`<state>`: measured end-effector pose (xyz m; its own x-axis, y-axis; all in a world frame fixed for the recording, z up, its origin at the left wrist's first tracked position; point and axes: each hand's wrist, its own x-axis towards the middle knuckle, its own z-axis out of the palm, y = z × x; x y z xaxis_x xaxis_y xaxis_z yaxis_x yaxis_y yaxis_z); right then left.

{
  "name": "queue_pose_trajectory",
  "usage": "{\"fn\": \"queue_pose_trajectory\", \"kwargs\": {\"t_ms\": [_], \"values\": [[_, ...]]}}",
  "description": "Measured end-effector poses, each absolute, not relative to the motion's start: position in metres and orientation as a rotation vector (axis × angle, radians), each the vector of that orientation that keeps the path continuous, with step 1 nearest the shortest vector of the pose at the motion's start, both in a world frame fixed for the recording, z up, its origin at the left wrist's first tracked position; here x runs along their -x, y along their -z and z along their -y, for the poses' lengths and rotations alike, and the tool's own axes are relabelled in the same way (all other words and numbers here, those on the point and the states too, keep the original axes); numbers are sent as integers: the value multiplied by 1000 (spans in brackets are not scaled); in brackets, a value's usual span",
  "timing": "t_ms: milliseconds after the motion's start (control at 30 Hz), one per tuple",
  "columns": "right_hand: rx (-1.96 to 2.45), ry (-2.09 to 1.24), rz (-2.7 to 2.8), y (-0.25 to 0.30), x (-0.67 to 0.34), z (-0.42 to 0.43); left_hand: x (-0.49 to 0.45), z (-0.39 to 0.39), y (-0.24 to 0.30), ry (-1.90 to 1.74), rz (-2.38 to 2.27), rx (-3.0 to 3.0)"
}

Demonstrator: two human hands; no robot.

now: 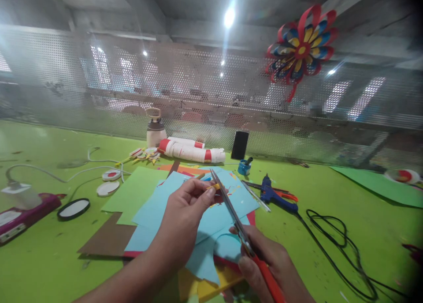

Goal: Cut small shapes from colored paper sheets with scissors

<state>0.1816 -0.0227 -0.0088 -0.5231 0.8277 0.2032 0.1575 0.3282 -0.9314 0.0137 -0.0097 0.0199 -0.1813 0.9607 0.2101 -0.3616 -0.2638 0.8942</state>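
My left hand is pinched shut on a small yellow paper piece, held above a stack of blue, red and yellow paper sheets. My right hand grips red-handled scissors. Their blades point up and away, and meet the yellow piece at my left fingertips. Both hands hover over the green table.
A blue glue gun with a black cord lies right of the papers. Stacked paper cups, a bottle, a black phone, a small blue cup and round lids sit behind. A paper pinwheel hangs on the mesh wall. A pink device is at left.
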Motion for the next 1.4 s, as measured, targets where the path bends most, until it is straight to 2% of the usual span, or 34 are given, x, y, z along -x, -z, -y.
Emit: {"fn": "queue_pose_trajectory", "kwargs": {"t_ms": [533,767,933,1167,1400], "values": [[862,-1135,1864,13,-177,26,-13,9,-20,-1650,-858,-1004],[1028,-655,1855,13,-186,16,-11,4,-18,-1636,-880,-983],[1197,-568,1921,21,-194,-11,-9,-2,-12,-1604,-898,-1000],[1684,-257,2148,23,-213,-53,2,-17,-8,-1678,-917,-963],[1890,-100,2256,20,-232,-44,10,-29,0,-1690,-916,-946]]}}
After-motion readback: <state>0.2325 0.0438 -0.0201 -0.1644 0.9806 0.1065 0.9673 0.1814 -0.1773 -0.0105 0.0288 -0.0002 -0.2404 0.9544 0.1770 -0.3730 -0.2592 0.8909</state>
